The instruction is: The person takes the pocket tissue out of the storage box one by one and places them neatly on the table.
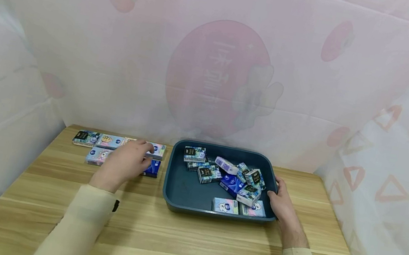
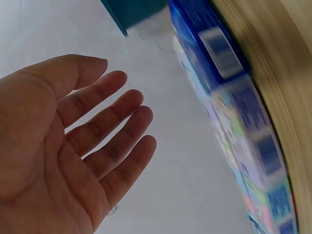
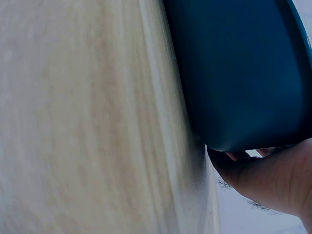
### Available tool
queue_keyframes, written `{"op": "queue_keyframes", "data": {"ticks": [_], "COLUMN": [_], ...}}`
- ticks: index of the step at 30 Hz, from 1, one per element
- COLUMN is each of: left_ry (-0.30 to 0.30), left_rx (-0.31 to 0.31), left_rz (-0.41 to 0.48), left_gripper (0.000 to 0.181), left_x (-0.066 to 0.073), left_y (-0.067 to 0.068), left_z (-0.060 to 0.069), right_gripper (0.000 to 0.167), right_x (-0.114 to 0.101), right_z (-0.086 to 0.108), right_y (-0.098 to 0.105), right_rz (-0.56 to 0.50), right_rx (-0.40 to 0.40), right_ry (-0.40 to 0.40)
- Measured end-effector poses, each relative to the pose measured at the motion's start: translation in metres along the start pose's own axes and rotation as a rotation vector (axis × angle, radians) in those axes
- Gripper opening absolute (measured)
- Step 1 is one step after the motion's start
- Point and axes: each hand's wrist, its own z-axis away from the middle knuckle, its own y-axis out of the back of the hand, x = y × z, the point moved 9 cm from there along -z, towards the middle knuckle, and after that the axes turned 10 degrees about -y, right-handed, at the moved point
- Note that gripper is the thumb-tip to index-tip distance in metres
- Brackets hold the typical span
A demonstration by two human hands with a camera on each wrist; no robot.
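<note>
The left hand [image 1: 126,159], empty with fingers relaxed, hung over two rows of small packs [image 1: 110,142] left of the tray [image 1: 186,192], which the right hand [image 1: 284,205] gripped; tidy rows called for light touch.

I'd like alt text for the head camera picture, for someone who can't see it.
A person's left hand hovers over rows of small packs on a wooden table; the right hand grips a dark blue-green tray holding more packs.
</note>
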Motion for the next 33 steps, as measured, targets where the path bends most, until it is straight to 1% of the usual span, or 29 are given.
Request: {"op": "queue_keyframes", "data": {"ticks": [4, 9, 14, 19, 24, 33], "left_ry": [-0.035, -0.069, -0.112, -0.149, -0.163, -0.170], "left_rx": [0.007, 0.027, 0.015, 0.003, -0.012, -0.020], "left_rz": [-0.009, 0.001, -0.003, -0.011, -0.007, 0.007], "left_gripper": [0.024, 0.024, 0.025, 0.027, 0.031, 0.027], "left_x": [0.018, 0.040, 0.061, 0.080, 0.094, 0.115], "left_y": [-0.002, -0.005, -0.012, -0.019, -0.027, -0.042], "left_z": [-0.007, -0.016, -0.024, -0.030, -0.036, -0.046], "right_gripper": [0.072, 0.071, 0.071, 0.072, 0.072, 0.071], "right_x": [0.001, 0.001, 0.001, 0.001, 0.001, 0.002], "right_z": [0.000, 0.001, 0.001, 0.000, -0.001, 0.000], "right_y": [0.000, 0.000, 0.000, 0.000, 0.000, -0.001], "right_rz": [0.002, 0.006, 0.006, -0.001, 0.007, 0.011], "right_rx": [0.002, 0.003, 0.005, 0.001, 0.000, 0.001], "right_ry": [-0.006, -0.017, -0.013, -0.009, -0.010, -0.011]}}
